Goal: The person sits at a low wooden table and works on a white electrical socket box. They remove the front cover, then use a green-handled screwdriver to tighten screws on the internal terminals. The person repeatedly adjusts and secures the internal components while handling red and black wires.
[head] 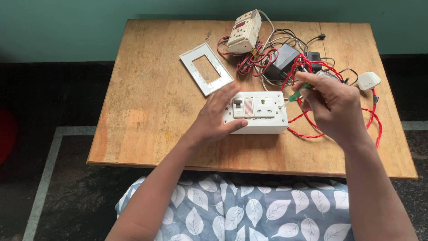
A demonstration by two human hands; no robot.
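A white switch-and-socket box is steadied near the middle of the tabletop by the left hand, fingers spread and pressed on its left end. A green-handled screwdriver is gripped by the right hand, tip brought to the box's right end. A detached white frame plate lies toward the far edge, beside tangled red wires.

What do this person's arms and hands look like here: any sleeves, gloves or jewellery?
Both forearms are bare up to the frame edge, with no sleeves in sight. The left hand and right hand wear no gloves; no rings, watch or bracelet show. Blue cloth with white leaves covers the lap.
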